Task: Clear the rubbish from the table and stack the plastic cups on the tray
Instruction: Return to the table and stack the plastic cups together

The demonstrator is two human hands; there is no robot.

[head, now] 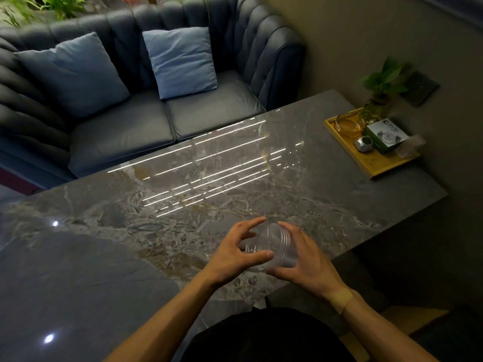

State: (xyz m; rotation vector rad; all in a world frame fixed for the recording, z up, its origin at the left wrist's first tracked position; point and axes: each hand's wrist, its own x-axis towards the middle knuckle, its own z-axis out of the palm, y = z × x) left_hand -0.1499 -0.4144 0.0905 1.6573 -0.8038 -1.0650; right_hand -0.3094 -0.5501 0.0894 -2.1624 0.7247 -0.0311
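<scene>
Both forearms come up from the bottom edge, and between my left hand [230, 250] and right hand [304, 259] sits a nested stack of clear plastic cups [274, 246], held on its side just above the near edge of the marble worktop [183, 205]. Thin plastic, so I'd guess nearly weightless, slick and easy to crush; best held around the ribbed rims, not the walls. Left thumb lies on the base end, right fingers [286, 227] curl over the rim end, loosely cupped rather than clamped. The wooden tray [376, 167] is well apart, far right.

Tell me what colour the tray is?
The tray is yellowish wood, clearest in the head view.
</scene>
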